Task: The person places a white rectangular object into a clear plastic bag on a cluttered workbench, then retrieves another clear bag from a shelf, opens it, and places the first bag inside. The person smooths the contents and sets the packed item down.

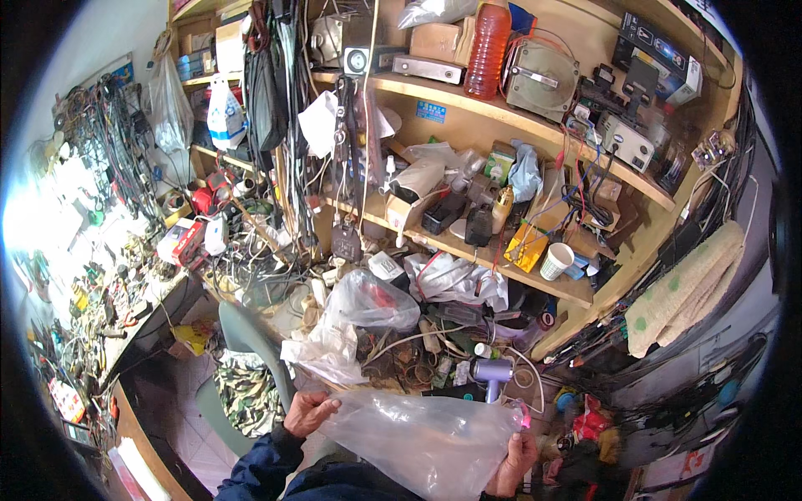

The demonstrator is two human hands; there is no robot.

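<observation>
A large translucent plastic bag [426, 438] is stretched out between my two hands, just in front of my body. My left hand [312, 412] pinches its upper left corner. On the other side, my right hand [515, 460] grips the bag's right edge. A small pink object [524, 414] shows right above the right hand; I cannot tell what it is or whether the hand touches it. Just beyond the bag lies a purple hair dryer [493, 374] on the cluttered bench. Through the plastic, no distinct contents can be made out.
A grey-green chair [250, 338] with a camouflage cloth [247, 391] stands at the left. Crumpled plastic bags [373, 300] are heaped on the bench. Wooden shelves [545, 282] above hold a paper cup [557, 261] and a bottle of red liquid [487, 53]. Tools crowd the left workbench [147, 319].
</observation>
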